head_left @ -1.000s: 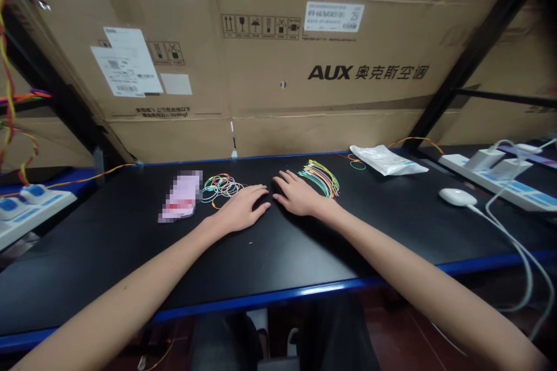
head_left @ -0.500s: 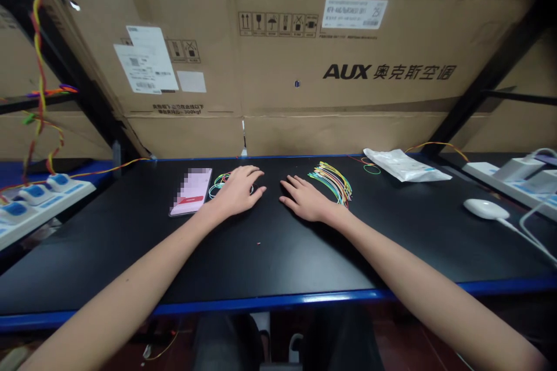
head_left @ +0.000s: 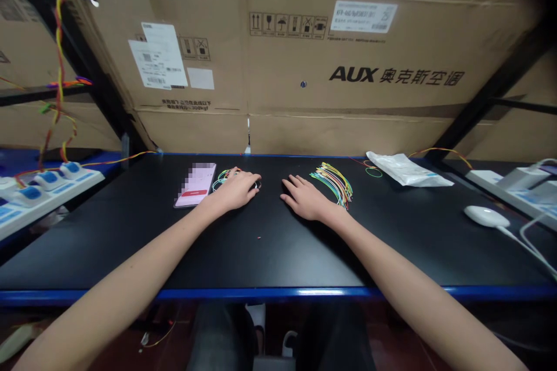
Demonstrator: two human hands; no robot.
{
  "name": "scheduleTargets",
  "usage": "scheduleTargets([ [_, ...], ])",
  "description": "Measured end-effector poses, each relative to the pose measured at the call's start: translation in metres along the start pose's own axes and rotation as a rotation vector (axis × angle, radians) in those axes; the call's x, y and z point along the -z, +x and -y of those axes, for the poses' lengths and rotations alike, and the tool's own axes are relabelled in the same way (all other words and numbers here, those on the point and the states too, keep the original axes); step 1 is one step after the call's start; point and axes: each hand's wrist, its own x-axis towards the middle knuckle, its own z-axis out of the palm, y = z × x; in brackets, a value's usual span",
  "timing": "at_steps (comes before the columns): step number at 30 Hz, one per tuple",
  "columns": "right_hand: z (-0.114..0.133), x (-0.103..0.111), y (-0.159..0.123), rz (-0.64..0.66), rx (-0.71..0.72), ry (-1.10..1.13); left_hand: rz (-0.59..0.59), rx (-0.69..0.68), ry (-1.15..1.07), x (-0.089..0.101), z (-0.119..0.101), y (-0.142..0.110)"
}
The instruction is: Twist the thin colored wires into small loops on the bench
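My left hand (head_left: 238, 190) is over a loose coil of thin coloured wires (head_left: 221, 178) on the black table. Its thumb and fingers are drawn together around part of the coil, and the palm hides much of it. A bit of wire shows by the fingertips. My right hand (head_left: 306, 198) lies palm down on the table with fingers spread and nothing in it. Just right of that hand, a fanned bundle of short yellow, green, red and blue wires (head_left: 334, 182) rests near the wrist.
A phone (head_left: 195, 186) with a lit pink screen lies left of my left hand. At the back right are a white plastic bag (head_left: 407, 169) and a green wire loop (head_left: 374, 172). A white mouse-shaped device (head_left: 485, 216) and power strips (head_left: 47, 197) flank the table; cardboard (head_left: 278, 127) stands behind.
My left hand's thumb and fingers have closed in on the coiled wires. My right hand stays flat and spread. The whole view has shifted slightly.
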Motion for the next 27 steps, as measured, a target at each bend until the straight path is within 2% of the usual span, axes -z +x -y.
scheduleTargets([
  [4,0.001,0.001,0.0,0.004,0.001,-0.01,-0.034,-0.048,0.066,0.002,-0.006,0.001],
  [8,0.001,0.003,0.0,0.0,0.012,-0.022,-0.087,-0.02,0.141,0.003,-0.011,0.003],
  [16,-0.002,0.005,-0.005,-0.031,0.036,0.034,-0.142,0.232,0.11,0.012,-0.013,0.004],
  [19,-0.001,0.005,-0.006,-0.118,0.003,0.112,-0.156,0.278,0.05,0.015,-0.015,0.002],
  [22,0.003,0.009,-0.004,-0.241,-0.012,0.232,-0.243,0.229,-0.093,0.016,-0.018,0.001],
  [27,0.012,0.02,-0.001,-0.413,0.144,0.496,-0.395,0.1,-0.4,0.014,-0.029,0.002],
])
